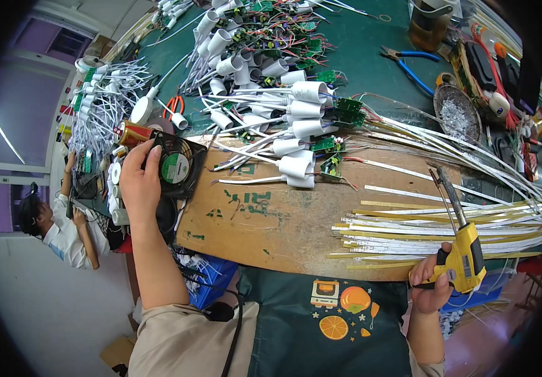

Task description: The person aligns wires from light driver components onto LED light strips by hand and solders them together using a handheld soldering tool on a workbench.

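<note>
My left hand (pixel 140 188) is closed on the edge of a square black cooling fan (pixel 177 164) at the left end of a worn brown board (pixel 246 213). A yellow soldering gun (pixel 464 256) with a metal tip is gripped in my right hand (pixel 433 288), held at the board's right front corner, its tip pointing away. On the board between my hands lie several white lamp sockets (pixel 296 164) wired to small green circuit boards (pixel 349 113). White and yellow LED strips (pixel 409 229) lie fanned out beside the gun; some thin ones run up to the circuit boards.
More wired sockets (pixel 220 43) are heaped at the back and left. Blue-handled pliers (pixel 412 69), a dish of clear bits (pixel 456 116) and a jar (pixel 430 25) stand back right. A red-gold can (pixel 134 133) is by the fan. A co-worker (pixel 63 229) sits far left.
</note>
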### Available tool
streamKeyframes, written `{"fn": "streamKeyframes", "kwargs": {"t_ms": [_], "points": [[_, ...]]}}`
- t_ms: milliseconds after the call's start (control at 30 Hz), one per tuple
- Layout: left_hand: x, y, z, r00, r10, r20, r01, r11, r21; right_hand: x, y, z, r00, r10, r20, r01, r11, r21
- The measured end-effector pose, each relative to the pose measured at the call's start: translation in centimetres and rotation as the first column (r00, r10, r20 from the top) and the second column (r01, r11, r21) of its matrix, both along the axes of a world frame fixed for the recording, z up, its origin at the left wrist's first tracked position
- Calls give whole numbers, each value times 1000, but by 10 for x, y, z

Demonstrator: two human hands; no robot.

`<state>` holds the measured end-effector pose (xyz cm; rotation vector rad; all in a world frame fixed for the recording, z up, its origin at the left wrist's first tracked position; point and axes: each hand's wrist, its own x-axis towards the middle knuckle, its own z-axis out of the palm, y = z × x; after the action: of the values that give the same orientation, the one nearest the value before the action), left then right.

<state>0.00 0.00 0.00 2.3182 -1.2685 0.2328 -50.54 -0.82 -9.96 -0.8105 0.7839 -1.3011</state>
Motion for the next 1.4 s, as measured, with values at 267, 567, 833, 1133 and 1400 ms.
{"fn": "streamKeyframes", "kwargs": {"t_ms": [267, 567, 833, 1133, 1400], "points": [[-4, -2, 7, 983, -113, 142, 115, 993, -1, 5, 3, 4, 1000, -23, -13, 23, 1000, -14], [-5, 0, 7, 984, -167, 68, 168, 986, -2, 5, 1, 3, 999, -33, -29, 33, 999, -18], [2, -2, 9, 981, -44, -188, 37, 999, -37, 5, 1, 2, 999, -36, -19, 35, 999, -34], [9, 0, 8, 969, -29, -246, 39, 999, 33, 5, 0, 1, 999, -35, -20, 34, 999, -34], [7, -2, 12, 901, -59, -429, 16, 995, -103, 4, 1, 1, 999, -32, -18, 31, 999, -23]]}}
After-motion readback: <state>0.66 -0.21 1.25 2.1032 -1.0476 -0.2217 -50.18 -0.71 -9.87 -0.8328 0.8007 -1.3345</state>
